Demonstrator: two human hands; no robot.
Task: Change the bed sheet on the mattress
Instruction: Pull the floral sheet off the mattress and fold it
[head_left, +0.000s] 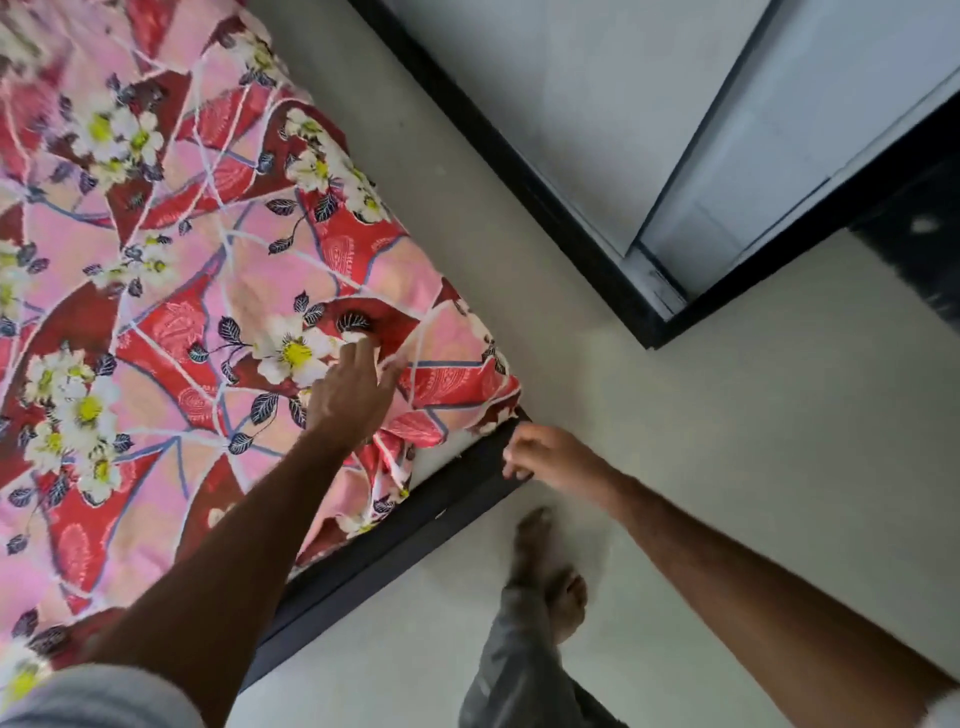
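The left hand (353, 384) is pressed flat, fingers straight, on the floral sheet (171, 291) near the mattress corner (447, 452). That untucked corner is lain nearer the right hand (545, 457), loosely curled, grasping nothing discernible.

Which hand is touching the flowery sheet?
The left hand, fingers resting on top of the sheet. The right hand is off it, at the black bed frame's corner.

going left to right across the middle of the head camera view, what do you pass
Floral bed sheet → left hand pressing on it → black bed frame corner → right hand → bare floor.
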